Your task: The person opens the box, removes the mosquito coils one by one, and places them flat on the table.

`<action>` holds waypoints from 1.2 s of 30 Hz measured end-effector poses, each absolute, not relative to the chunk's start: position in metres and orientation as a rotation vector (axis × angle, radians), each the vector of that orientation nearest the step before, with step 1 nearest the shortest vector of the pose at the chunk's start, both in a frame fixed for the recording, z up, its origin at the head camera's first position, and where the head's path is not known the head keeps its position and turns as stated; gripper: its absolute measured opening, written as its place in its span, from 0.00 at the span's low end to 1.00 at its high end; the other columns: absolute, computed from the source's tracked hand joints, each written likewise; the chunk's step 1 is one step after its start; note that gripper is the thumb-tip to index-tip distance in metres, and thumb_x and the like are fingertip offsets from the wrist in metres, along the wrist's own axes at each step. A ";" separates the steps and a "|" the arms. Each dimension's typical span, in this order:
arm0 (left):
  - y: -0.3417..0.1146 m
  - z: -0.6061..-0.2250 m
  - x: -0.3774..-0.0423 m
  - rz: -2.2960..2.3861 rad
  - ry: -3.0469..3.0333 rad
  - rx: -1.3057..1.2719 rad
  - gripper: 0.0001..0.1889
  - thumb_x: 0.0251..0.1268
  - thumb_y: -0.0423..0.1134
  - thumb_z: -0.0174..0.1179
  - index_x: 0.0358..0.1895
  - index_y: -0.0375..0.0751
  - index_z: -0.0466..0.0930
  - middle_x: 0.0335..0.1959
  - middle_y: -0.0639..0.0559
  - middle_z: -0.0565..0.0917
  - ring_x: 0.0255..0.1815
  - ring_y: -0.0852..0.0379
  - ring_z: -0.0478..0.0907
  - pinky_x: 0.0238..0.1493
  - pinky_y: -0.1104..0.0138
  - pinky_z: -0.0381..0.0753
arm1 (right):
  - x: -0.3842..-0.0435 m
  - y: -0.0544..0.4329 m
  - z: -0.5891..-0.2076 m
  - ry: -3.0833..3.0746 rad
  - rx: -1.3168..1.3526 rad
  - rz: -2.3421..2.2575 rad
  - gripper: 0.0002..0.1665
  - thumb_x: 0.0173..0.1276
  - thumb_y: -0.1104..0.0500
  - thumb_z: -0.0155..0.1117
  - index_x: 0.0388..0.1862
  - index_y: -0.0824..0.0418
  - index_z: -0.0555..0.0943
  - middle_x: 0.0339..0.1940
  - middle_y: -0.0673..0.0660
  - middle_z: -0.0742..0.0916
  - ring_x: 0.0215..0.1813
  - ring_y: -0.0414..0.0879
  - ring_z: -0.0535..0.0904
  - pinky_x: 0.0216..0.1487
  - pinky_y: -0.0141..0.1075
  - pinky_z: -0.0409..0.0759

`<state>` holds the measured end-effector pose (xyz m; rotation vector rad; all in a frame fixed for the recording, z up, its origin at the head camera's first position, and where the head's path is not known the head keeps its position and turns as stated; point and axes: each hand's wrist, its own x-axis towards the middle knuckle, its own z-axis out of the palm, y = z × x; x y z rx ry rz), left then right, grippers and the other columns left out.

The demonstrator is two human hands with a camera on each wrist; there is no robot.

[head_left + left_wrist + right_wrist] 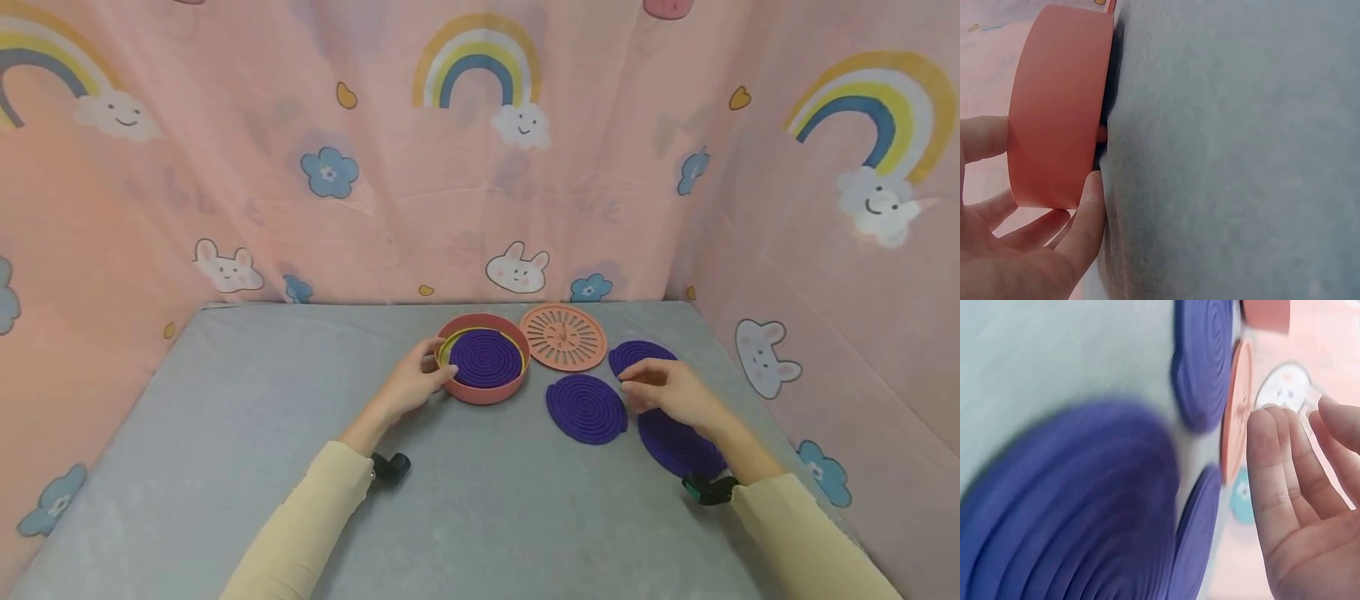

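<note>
Seen from the wearer's seat, with 12 o'clock at the far edge, a coral round container (483, 395) lies just past the table's (480, 508) middle, near its far edge. The left hand (408, 383) grips it at the 8 to 9 o'clock side, thumb hooked over the rim and the other fingers against the outer wall, pinching that wall between them. Inside lies a spiral-ridged purple mat (487, 358), with a yellow edge (446, 353) showing round it. A slatted peach disc (564, 337) lies just beside the container at 2 o'clock. The right hand (670, 393) hovers well to the container's 3 o'clock, holding nothing, its fingers nearly straight and pressed together, the thumb apart. Around it lie three more purple mats: a far one (641, 352) at its 11 o'clock, a middle one (587, 408) at 9 o'clock, and a near one (672, 450) at 6 o'clock, partly hidden by the wrist. A pink rainbow-printed cloth (450, 221) hangs behind, at 12 o'clock.
</note>
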<state>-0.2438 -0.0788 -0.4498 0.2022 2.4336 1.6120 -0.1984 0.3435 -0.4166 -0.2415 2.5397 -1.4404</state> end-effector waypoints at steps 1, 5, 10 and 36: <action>-0.079 -0.450 -0.244 1.614 2.432 0.200 0.33 0.72 0.44 0.64 0.76 0.46 0.64 0.74 0.44 0.67 0.70 0.44 0.71 0.57 0.56 0.83 | -0.201 0.338 -0.416 2.533 -0.240 -1.438 0.24 0.75 0.56 0.65 0.58 0.75 0.78 0.46 0.70 0.86 0.43 0.56 0.87 0.44 0.45 0.87; -0.079 -0.450 -0.244 1.619 2.428 0.199 0.33 0.72 0.44 0.64 0.77 0.46 0.63 0.75 0.44 0.67 0.70 0.44 0.71 0.57 0.57 0.83 | -0.210 0.316 -0.415 2.506 -0.258 -1.454 0.25 0.75 0.55 0.65 0.60 0.73 0.78 0.49 0.71 0.85 0.44 0.55 0.87 0.46 0.48 0.87; -0.079 -0.452 -0.244 1.623 2.432 0.197 0.33 0.72 0.44 0.64 0.77 0.46 0.63 0.75 0.44 0.67 0.70 0.44 0.71 0.57 0.56 0.83 | -0.223 0.292 -0.414 2.512 -0.292 -1.474 0.23 0.76 0.53 0.65 0.59 0.70 0.80 0.51 0.72 0.85 0.46 0.58 0.86 0.48 0.50 0.86; -0.080 -0.450 -0.245 1.608 2.431 0.188 0.33 0.72 0.45 0.64 0.77 0.47 0.64 0.75 0.44 0.67 0.70 0.45 0.72 0.56 0.57 0.83 | -0.250 0.203 -0.443 2.566 -0.272 -1.651 0.25 0.74 0.57 0.66 0.67 0.64 0.77 0.63 0.65 0.81 0.62 0.61 0.79 0.52 0.46 0.84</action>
